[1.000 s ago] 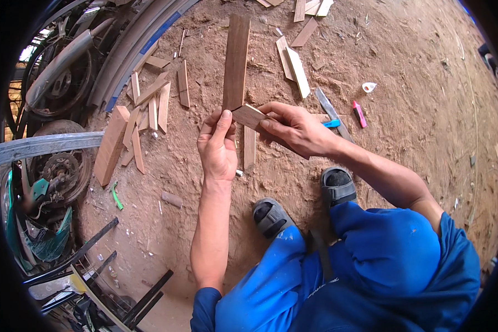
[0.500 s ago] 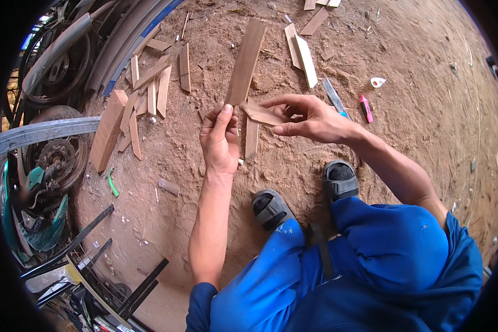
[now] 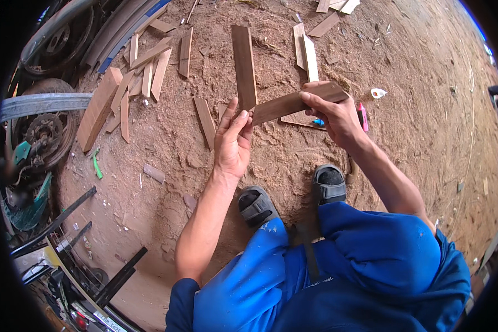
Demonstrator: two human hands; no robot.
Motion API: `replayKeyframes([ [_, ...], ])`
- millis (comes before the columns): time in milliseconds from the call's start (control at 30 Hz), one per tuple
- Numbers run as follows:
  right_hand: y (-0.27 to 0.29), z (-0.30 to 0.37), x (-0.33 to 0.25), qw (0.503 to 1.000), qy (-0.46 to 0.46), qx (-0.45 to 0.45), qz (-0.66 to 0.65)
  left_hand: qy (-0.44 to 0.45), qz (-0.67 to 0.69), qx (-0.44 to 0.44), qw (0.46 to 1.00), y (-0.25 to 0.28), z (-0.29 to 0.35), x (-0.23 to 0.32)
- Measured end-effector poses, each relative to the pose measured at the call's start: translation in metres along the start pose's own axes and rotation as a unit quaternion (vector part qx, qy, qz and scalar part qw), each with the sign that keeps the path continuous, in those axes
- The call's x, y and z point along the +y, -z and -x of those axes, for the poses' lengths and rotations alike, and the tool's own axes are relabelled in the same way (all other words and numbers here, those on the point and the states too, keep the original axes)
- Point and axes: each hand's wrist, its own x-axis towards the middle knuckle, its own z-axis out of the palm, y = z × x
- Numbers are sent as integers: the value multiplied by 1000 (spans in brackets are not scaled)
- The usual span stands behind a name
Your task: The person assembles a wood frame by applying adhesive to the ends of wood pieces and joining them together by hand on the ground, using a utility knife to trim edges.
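Note:
My left hand (image 3: pixel 233 141) pinches a flat brown wooden slat (image 3: pixel 243 63) at its near end. The slat points away from me. A second wooden slat (image 3: pixel 285 106) runs off to the right, its near-left end meeting the first at my left fingertips and forming an angled corner. My right hand (image 3: pixel 337 113) is closed around the second slat's far right end, thumb on top. Whether the two ends are joined or only touching, I cannot tell. Partly hidden behind the right-hand slat are a blue tool end (image 3: pixel 318 122) and a wooden piece (image 3: pixel 299 118) on the ground.
Loose wooden slats (image 3: pixel 159 74) and a thick block (image 3: pixel 99 108) lie at the left. Paler strips (image 3: pixel 310 58) lie ahead. A pink marker (image 3: pixel 363 117) and a small white container (image 3: pixel 378 93) are at the right. Bicycle parts (image 3: pixel 41 133) and a metal bar (image 3: pixel 47 106) crowd the left edge.
The right-hand slat has turned so its long face shows, and my right hand has moved right to its far end. The other slat now tilts slightly left.

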Motion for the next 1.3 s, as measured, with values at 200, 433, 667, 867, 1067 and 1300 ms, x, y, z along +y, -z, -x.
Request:
replayKeyframes([
  [200, 3, 12, 22, 993, -12, 50, -105, 15, 14, -28, 999, -7, -1, -2],
  [433, 4, 13, 14, 994, 51, 60, -79, 43, -22, -46, 998, 2, -4, -6],
  [667, 5, 10, 14, 994, 64, 37, -83, 54, -47, -31, 997, 4, -3, -3],
  [867, 3, 10, 15, 994, 47, 40, -87, 84, -38, -23, 995, 7, -2, 1],
  [1067, 3, 8, 22, 991, 21, 58, -116, 79, -61, -18, 995, 4, -3, 2],
  [1300, 14, -1, 48, 982, -43, 87, -165, 119, -50, 2, 992, 13, -14, -8],
])
